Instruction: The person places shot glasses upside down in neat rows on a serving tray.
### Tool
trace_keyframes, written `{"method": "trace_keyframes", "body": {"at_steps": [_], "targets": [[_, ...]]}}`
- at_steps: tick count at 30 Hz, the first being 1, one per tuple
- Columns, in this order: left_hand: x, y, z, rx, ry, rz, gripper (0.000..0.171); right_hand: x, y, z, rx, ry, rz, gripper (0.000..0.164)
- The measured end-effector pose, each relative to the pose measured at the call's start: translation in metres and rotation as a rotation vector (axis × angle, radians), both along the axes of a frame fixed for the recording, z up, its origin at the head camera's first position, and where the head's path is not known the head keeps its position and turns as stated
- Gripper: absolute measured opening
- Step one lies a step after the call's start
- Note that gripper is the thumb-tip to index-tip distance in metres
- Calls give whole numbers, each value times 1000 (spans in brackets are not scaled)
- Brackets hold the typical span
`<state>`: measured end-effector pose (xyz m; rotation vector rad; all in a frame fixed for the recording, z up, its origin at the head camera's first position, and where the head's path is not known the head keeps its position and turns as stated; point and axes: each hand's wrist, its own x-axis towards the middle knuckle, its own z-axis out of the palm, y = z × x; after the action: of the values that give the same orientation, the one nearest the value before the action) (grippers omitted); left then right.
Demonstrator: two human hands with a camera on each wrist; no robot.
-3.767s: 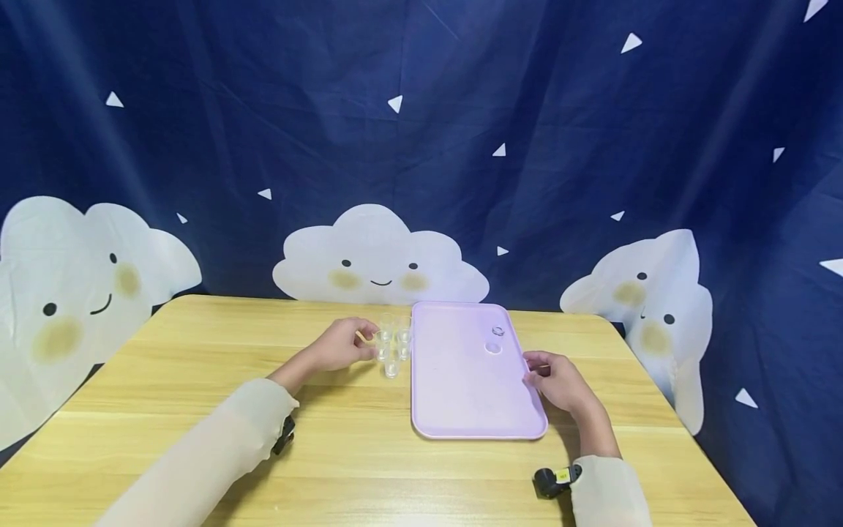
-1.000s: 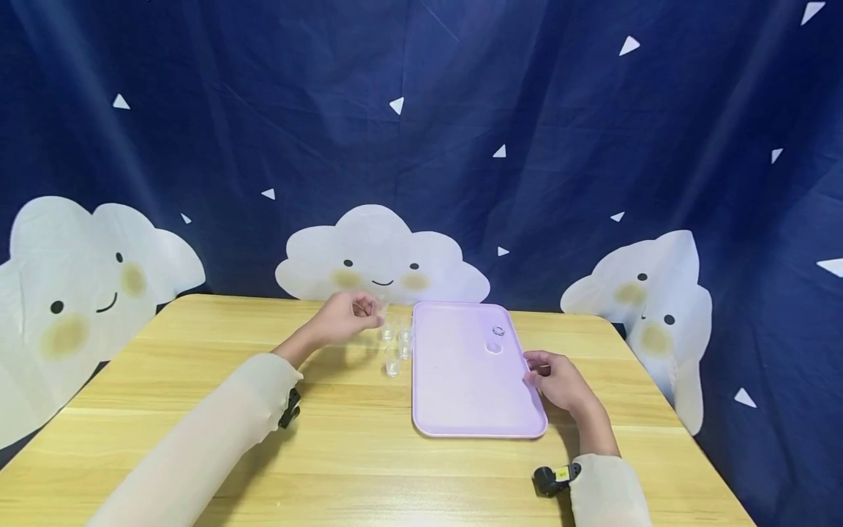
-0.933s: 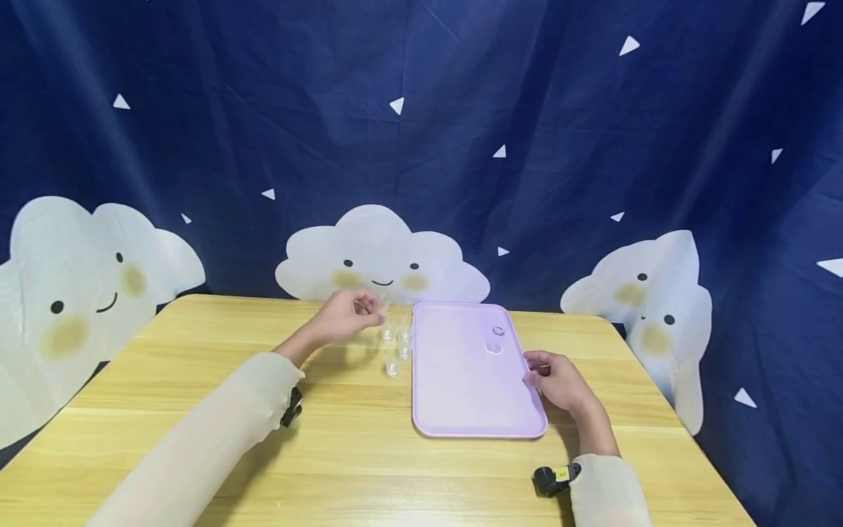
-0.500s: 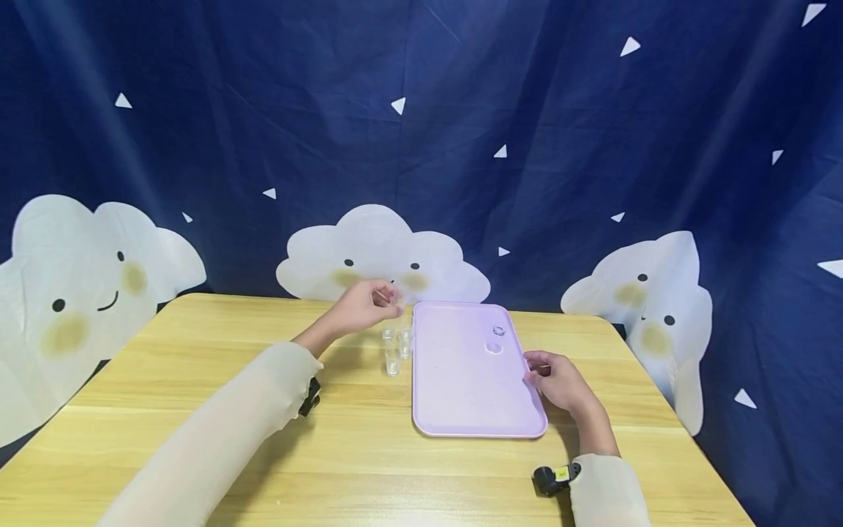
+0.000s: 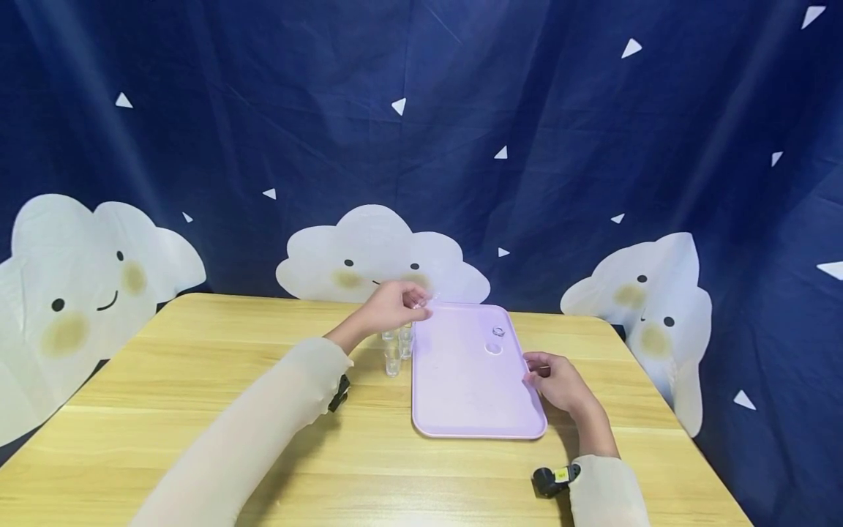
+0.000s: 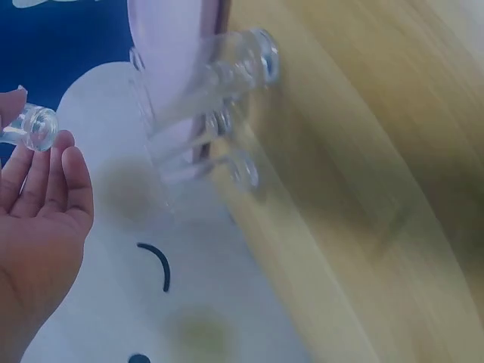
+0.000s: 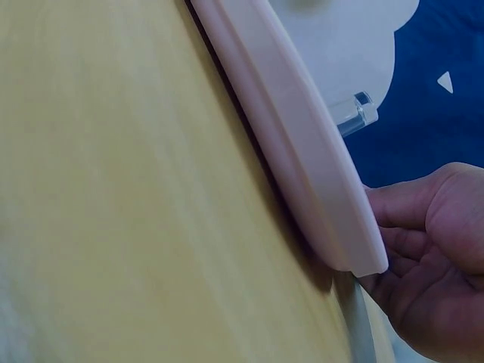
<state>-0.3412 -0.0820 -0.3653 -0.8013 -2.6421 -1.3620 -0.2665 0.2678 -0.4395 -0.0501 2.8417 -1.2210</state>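
My left hand point(image 5: 396, 306) pinches a small clear shot glass point(image 6: 36, 128) above the far left corner of the lavender tray point(image 5: 474, 395). In the left wrist view that glass lies tilted between the thumb and fingers. Several similar clear glasses point(image 5: 392, 362) stand on the table along the tray's left edge, some hidden behind the left hand and forearm. One more clear glass point(image 7: 357, 113) is on the tray, toward its far right. My right hand point(image 5: 556, 380) grips the tray's right edge, its thumb at the rim; part of its fingers is hidden by the tray.
The wooden table point(image 5: 369, 468) carries the tray and glasses. Behind its far edge hangs a dark blue cloth point(image 5: 448, 183) with white clouds and triangles. Small black cameras point(image 5: 553, 481) sit at both wrists.
My left hand has picked a glass from the group, raised it and carried it right, over the tray's far left corner. The right hand and tray stay in place.
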Motion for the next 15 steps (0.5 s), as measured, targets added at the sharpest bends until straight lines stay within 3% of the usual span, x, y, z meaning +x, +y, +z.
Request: {"method": "trace_keyframes", "body": {"at_steps": [15], "targets": [[-7,32,-4,68,-13,12,29,1,-2,3,-3,-17,-4,42]]}}
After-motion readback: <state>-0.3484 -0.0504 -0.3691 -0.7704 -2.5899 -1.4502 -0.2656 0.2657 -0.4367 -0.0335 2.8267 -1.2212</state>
